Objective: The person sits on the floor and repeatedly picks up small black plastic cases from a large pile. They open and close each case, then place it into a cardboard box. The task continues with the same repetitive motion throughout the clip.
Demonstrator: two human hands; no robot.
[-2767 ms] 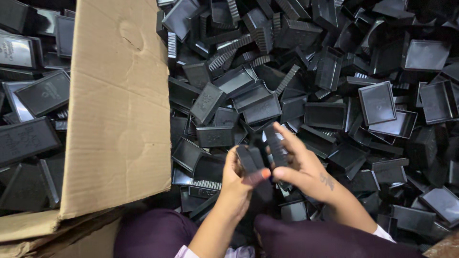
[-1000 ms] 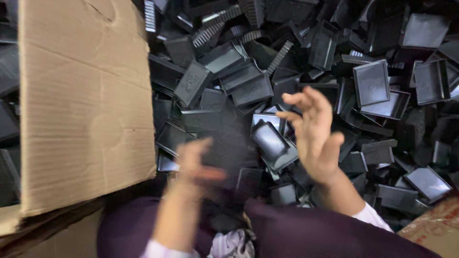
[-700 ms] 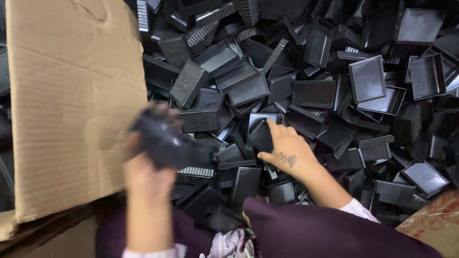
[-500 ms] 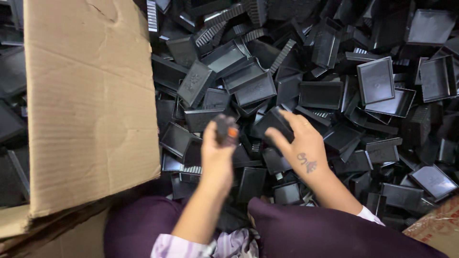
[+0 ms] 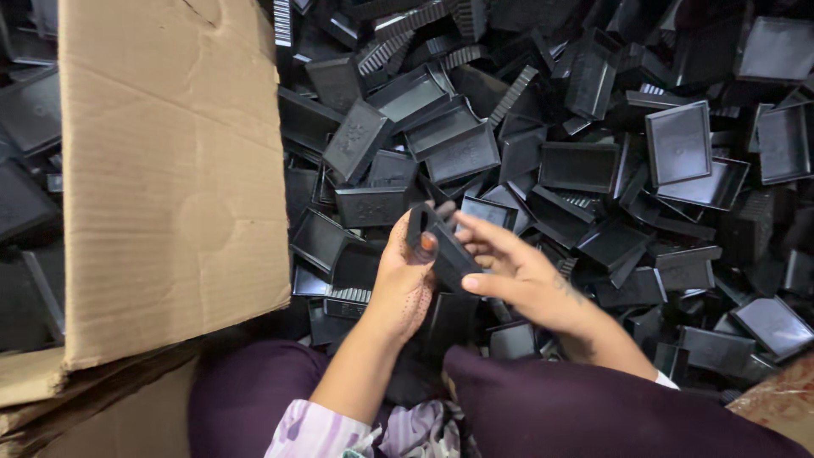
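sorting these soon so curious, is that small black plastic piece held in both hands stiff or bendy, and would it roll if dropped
Probably stiff: the black plastic piece keeps straight edges between the left hand and right hand. Likely light, since fingertips alone pinch it. Its flat, boxy shape suggests it would slide on the heap of black trays, not roll.

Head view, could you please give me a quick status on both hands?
Left hand and right hand both gripping one black plastic piece. Loose black trays heaped beyond. Cardboard flap at left, not obstructing.
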